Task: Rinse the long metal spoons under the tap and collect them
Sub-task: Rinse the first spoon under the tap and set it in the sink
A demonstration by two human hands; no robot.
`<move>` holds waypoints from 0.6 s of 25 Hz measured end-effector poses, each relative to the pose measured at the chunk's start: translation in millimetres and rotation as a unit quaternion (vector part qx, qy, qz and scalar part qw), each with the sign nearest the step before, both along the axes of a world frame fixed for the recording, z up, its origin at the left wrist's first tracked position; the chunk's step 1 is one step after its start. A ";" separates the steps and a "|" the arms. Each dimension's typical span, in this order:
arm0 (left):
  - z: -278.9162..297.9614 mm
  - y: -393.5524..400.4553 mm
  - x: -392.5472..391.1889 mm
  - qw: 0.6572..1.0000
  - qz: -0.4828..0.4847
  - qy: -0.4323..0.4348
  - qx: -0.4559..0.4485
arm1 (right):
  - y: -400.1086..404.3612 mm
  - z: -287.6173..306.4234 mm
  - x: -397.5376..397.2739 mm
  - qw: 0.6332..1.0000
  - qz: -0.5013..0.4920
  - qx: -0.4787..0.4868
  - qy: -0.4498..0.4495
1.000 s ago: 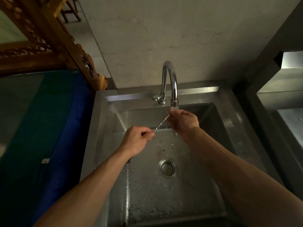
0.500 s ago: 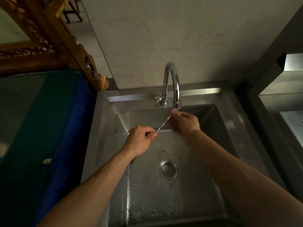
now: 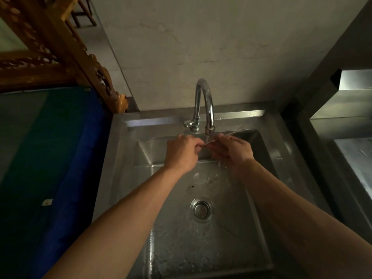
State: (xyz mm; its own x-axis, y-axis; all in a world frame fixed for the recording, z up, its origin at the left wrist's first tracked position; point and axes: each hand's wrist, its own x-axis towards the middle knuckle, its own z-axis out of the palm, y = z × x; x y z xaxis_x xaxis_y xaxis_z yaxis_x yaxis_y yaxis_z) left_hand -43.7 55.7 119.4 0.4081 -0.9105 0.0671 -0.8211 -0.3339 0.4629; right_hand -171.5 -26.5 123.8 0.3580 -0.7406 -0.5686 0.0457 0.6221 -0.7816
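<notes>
A long thin metal spoon (image 3: 233,133) lies nearly level under the spout of the chrome tap (image 3: 203,105), its far end poking out to the right past my fingers. My left hand (image 3: 182,153) is shut on the near end of the spoon. My right hand (image 3: 231,151) wraps around its middle, just right of the spout. Water runs from the tap over both hands and splashes onto the floor of the steel sink (image 3: 201,248). No other spoons are visible.
The drain strainer (image 3: 202,209) sits mid-basin. A surface covered in blue and green cloth (image 3: 50,158) lies left of the sink, with a carved wooden frame (image 3: 60,47) behind it. A steel counter (image 3: 346,109) stands to the right.
Both hands moved up and closer to the spout. The spoon swung from a steep slant to almost level and slid right, so its tip now sticks out past my right hand.
</notes>
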 end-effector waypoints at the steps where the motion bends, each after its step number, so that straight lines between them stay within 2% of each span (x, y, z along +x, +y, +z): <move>1: -1.3 -3.2 -2.0 1.000 0.000 -0.020 -0.011 | -0.5 3.2 -5.5 1.000 0.004 0.003 0.024; 2: -2.5 -6.0 -3.9 0.999 -0.004 -0.034 -0.015 | 0.2 5.6 -12.4 0.997 0.020 -0.017 0.074; 3: -3.5 -8.8 -5.4 0.999 -0.011 -0.044 -0.012 | -0.1 7.0 -21.4 0.983 0.049 -0.080 0.158; 4: -3.7 -10.3 -6.6 0.998 -0.020 -0.061 -0.006 | -0.4 7.3 -30.5 0.944 0.084 -0.189 0.258; 5: -3.0 -11.9 -9.0 0.996 -0.033 -0.086 0.000 | -0.3 7.9 -39.5 0.872 0.115 -0.323 0.349; 6: -1.5 -13.8 -12.5 0.992 -0.048 -0.113 0.007 | -0.4 9.0 -46.5 0.789 0.135 -0.447 0.400; 7: 0.3 -16.0 -17.3 0.989 -0.064 -0.136 0.014 | -2.0 10.2 -50.1 0.728 0.159 -0.522 0.415; 8: 2.3 -18.6 -23.2 0.985 -0.078 -0.151 0.017 | -4.5 11.3 -50.9 0.693 0.203 -0.549 0.420; 9: 4.1 -20.6 -28.8 0.983 -0.089 -0.160 0.016 | -6.9 11.2 -49.0 0.680 0.252 -0.546 0.419; 10: 5.6 -22.0 -34.0 0.982 -0.095 -0.163 0.014 | -8.2 9.6 -48.2 0.684 0.287 -0.527 0.414; 13: 6.7 -24.2 -42.0 0.982 -0.117 -0.150 0.006 | -6.9 5.3 -51.6 0.758 0.265 -0.484 0.349; 15: 2.3 -20.8 -45.8 0.980 -0.133 -0.145 -0.020 | -3.9 1.3 -59.1 0.786 0.241 -0.465 0.327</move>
State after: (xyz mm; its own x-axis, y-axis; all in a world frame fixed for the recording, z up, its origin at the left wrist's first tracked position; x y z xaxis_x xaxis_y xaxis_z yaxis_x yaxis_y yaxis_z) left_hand -89.5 34.9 121.7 0.1150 -0.9762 0.1839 -0.9757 -0.0763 0.2053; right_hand -230.5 -30.4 125.1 0.5805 -0.8133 -0.0394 -0.6214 -0.4112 -0.6669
